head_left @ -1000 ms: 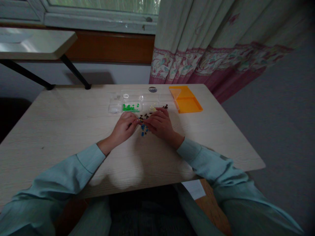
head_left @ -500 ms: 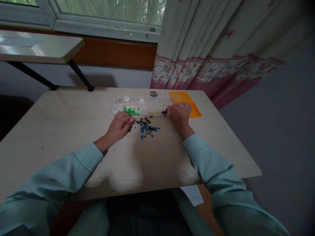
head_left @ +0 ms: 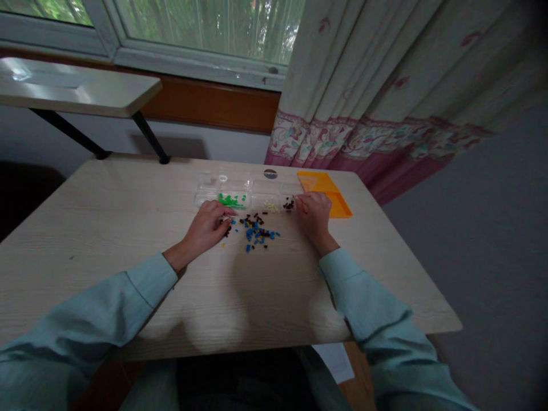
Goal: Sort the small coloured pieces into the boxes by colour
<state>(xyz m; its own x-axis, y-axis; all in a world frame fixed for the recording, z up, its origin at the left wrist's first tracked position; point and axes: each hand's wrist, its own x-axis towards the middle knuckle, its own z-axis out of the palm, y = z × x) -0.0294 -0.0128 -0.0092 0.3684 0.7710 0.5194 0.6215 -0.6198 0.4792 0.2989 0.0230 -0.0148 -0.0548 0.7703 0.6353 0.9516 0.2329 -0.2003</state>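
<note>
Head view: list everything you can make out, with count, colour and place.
plastic box: one, clear, far on table
green pieces: many, green, in box
cream pieces: several, cream, in box
brown pieces: several, brown, in box
mixed pieces: many, blue-brown-yellow, before box
orange tray: one, orange, at box's right
oval: one, dark, far side
table: one, pale, centre
shelf: one, pale, upper left
window: one, pale-framed, top
curtain: one, white-pink, upper right
paper: one, white, below table
sleeves: two, blue-green, both arms
left hand: one, bare, by mixed pieces
right hand: one, bare, by brown pieces
</note>
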